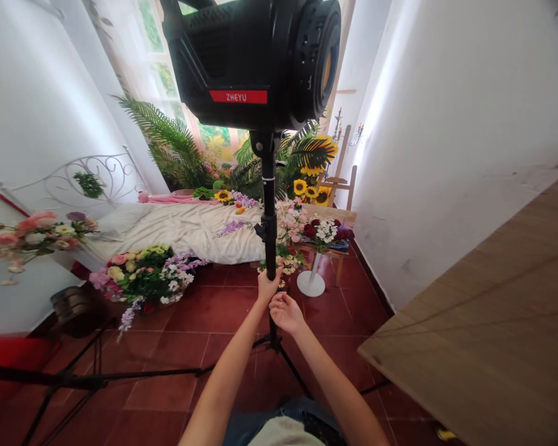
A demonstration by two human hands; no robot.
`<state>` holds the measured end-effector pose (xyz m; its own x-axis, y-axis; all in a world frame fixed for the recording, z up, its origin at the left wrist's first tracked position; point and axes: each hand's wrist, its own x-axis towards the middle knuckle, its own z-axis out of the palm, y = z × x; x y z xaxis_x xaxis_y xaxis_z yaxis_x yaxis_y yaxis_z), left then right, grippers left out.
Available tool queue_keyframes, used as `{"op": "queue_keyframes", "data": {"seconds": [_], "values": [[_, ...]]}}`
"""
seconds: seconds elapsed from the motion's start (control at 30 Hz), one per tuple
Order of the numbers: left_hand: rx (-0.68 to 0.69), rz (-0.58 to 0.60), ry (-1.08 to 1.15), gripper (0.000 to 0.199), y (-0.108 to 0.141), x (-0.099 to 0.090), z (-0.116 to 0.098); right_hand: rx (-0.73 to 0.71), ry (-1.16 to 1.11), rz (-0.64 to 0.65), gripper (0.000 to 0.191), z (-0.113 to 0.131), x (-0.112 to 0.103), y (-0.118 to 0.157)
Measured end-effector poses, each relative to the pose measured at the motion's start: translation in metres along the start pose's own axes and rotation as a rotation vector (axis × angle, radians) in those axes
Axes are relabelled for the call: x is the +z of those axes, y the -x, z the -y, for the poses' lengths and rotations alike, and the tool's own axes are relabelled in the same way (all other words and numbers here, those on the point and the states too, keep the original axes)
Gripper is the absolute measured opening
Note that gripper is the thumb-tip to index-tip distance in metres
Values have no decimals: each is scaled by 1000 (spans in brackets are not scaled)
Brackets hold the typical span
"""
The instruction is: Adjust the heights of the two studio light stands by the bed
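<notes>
- Two bare hands reach forward to a black stand: the left hand [268, 286] and, just below and to its right, the right hand [286, 314].
- The left hand's grip is clamped around the pole [270, 248], below a black locking collar [268, 229] with a side knob.
- The right hand's grip has its fingers curled in beside the same pole; whether they close on anything cannot be told, as the small parts there are partly hidden.
- The pole stands upright in front of the person, and its spread tripod legs [295, 370] reach down towards the red tiled floor [223, 313].
- On top of the pole sits a large black lamp [232, 56], its front turned to the right, with a red label [239, 96] reading "ZHEYU".
- Behind it, a bed [181, 229] with a rumpled pale cover lies below a bright window [151, 37], its curly metal headboard [114, 167] at the left.
- A mixed flower arrangement [142, 272] is in front of the bed; sunflowers [300, 187] and palm leaves [167, 145] crowd the far side.
- To the right of the pole is a white stand [311, 284] with a round base, with a wooden easel [341, 155] farther back.
- A brown wooden board [497, 310] slants across the right edge; another black stand [41, 375] crosses the lower left.
</notes>
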<state>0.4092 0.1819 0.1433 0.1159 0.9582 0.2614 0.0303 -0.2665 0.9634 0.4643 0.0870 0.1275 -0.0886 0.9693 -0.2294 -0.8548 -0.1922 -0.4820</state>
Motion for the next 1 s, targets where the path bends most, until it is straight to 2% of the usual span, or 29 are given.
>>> {"op": "queue_keyframes", "data": {"seconds": [0.07, 0.13, 0.17, 0.23, 0.3, 0.37, 0.4, 0.47, 0.57, 0.67, 0.8, 0.9, 1.0], "values": [[14, 10, -10, 38, 0, -1, 0, 45, 137, -36, 25, -1, -1, 2], [21, 27, -16, 38, 1, -1, -1, 63, 417, -146, 36, 1, -2, 6], [23, 32, -16, 38, 1, -1, 0, 17, 600, -212, 41, 4, -2, 9], [27, 27, -22, 38, 0, -1, 1, -179, 1004, -318, 46, 10, 0, 14], [33, 21, -29, 39, 0, -1, 2, -377, 1356, -362, 43, 16, 3, 18], [34, 15, -29, 39, -1, -1, 3, -466, 1548, -375, 43, 20, 4, 17], [32, 15, -26, 39, -1, -1, 3, -472, 1569, -385, 45, 20, 3, 15], [25, 20, -19, 39, 0, -1, 4, -433, 1468, -384, 53, 17, 0, 7], [23, 46, -21, 37, 0, -2, 5, -273, 1050, -320, 60, 6, -4, -7], [25, 62, -27, 38, 0, -3, 4, -157, 543, -224, 48, -5, -2, -13], [6, 40, -20, 42, -1, -2, 4, -167, 82, -125, 27, -13, 10, -11], [-2, 32, -20, 42, -2, -1, 5, -223, -53, -79, 24, -14, 14, -9], [9, 31, -37, 40, -2, -2, 6, -145, 55, -50, 26, -12, 9, -8]]}}
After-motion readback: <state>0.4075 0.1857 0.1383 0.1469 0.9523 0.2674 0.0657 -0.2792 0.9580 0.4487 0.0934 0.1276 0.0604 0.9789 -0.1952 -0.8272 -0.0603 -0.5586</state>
